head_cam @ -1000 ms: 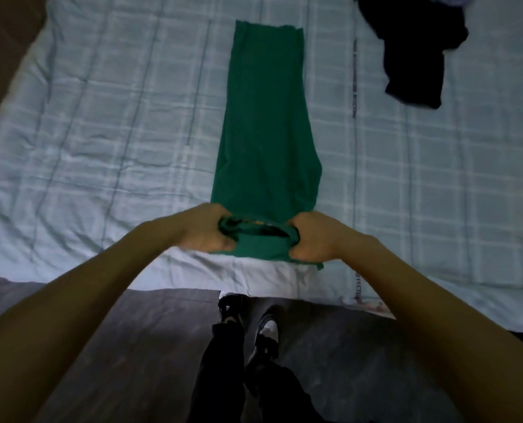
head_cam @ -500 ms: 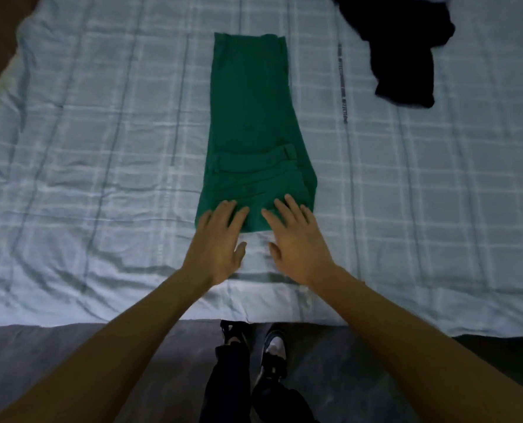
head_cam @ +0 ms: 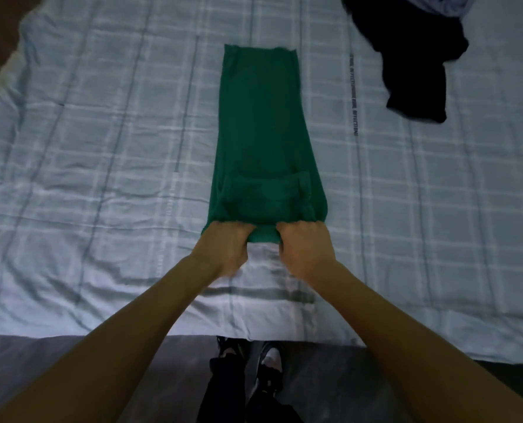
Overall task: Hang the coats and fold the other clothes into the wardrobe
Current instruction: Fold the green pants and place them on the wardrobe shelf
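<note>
Green trousers lie lengthwise on the bed, legs stacked and stretching away from me, with the waist end folded once over itself near me. My left hand grips the left part of that near folded edge, fingers curled under the cloth. My right hand grips the right part of the same edge. A short strip of green shows between the two fists.
A pale blue checked bedspread covers the bed. A dark garment lies crumpled at the far right, with a bit of light cloth at the top edge. The bed's near edge meets grey floor, where my shoes stand.
A second ago both hands held the waist end; they folded it forward and pressed it flat with open palms. Now both hands have closed on the near folded edge.
</note>
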